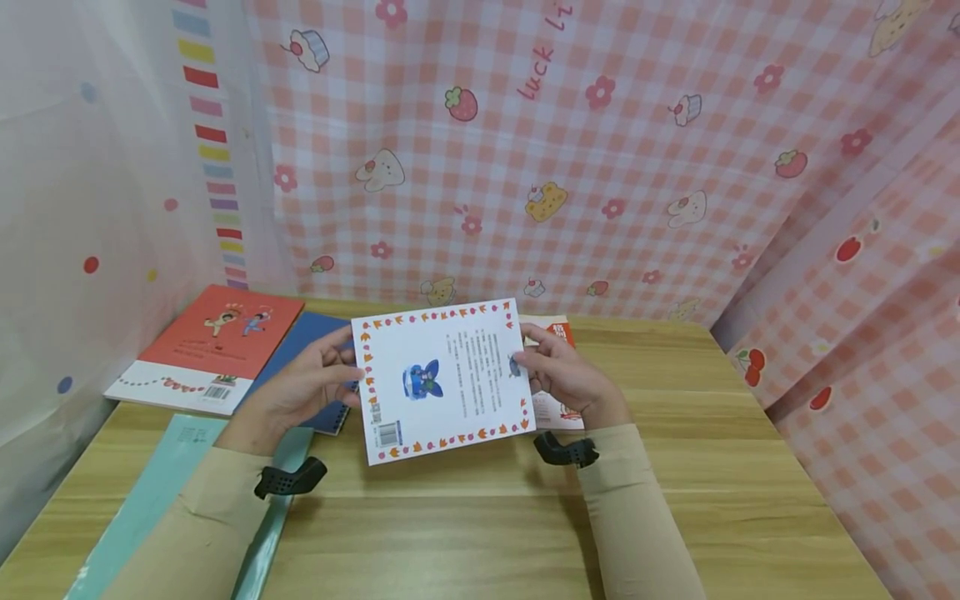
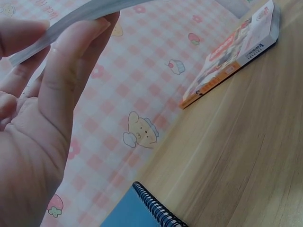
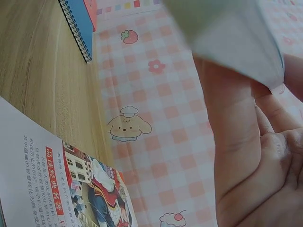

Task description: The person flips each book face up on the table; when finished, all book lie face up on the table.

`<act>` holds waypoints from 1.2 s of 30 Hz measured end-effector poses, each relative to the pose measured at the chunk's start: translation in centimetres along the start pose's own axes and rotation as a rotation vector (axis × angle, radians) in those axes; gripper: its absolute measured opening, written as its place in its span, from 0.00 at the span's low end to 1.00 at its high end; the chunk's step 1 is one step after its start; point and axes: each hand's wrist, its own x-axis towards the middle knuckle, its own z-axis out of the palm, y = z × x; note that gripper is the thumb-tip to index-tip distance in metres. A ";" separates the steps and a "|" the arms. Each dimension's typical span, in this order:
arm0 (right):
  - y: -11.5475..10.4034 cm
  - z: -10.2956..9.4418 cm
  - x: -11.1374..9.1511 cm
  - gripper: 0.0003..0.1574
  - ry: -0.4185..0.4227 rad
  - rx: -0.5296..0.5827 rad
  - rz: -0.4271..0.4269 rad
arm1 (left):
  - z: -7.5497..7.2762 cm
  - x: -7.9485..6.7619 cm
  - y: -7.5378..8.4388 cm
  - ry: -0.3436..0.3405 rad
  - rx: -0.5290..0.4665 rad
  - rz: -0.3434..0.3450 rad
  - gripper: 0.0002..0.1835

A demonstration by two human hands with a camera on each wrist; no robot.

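Observation:
A white book (image 1: 442, 392) with an orange leaf border, a blue butterfly-like picture, lines of text and a barcode is held up above the table, its text running sideways. At its left edge my left hand (image 1: 303, 383) pinches it, thumb on the face toward me and fingers behind. My right hand (image 1: 573, 375) grips the opposite edge the same way. In the left wrist view the thumb and fingers close on the book's page edge (image 2: 71, 26). The right wrist view shows the book's corner (image 3: 236, 42) between the right hand's fingers.
Behind the right hand lies another book (image 1: 558, 408) with red and white print. To the left are a red and white book (image 1: 225, 333), a blue spiral notebook (image 1: 326, 421) and a teal folder-like item (image 1: 150, 492) partly under the left forearm. A checked curtain (image 1: 487, 233) hangs behind the table (image 1: 420, 533).

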 end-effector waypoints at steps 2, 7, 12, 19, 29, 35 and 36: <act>0.0 0.0 0.0 0.28 0.002 0.003 0.003 | 0.0 0.0 0.0 -0.002 -0.001 -0.005 0.41; -0.1 0.1 0.0 0.28 -0.002 0.015 0.002 | 0.0 0.0 0.0 0.001 0.003 -0.017 0.41; 0.1 -0.1 0.0 0.29 0.008 -0.014 0.013 | 0.0 0.0 0.1 0.002 0.013 -0.020 0.41; 0.2 -0.1 0.1 0.27 0.019 -0.013 -0.006 | 0.1 -0.1 0.3 0.004 0.031 -0.022 0.40; 0.3 0.3 0.3 0.28 0.051 -0.019 -0.036 | -0.2 -0.2 0.2 -0.083 -0.026 0.036 0.30; 0.2 0.5 0.5 0.28 0.083 -0.053 -0.038 | -0.3 -0.2 0.0 -0.163 -0.248 0.042 0.25; 0.2 0.6 0.5 0.27 0.089 -0.057 -0.038 | -0.3 -0.2 0.0 -0.164 -0.263 0.033 0.25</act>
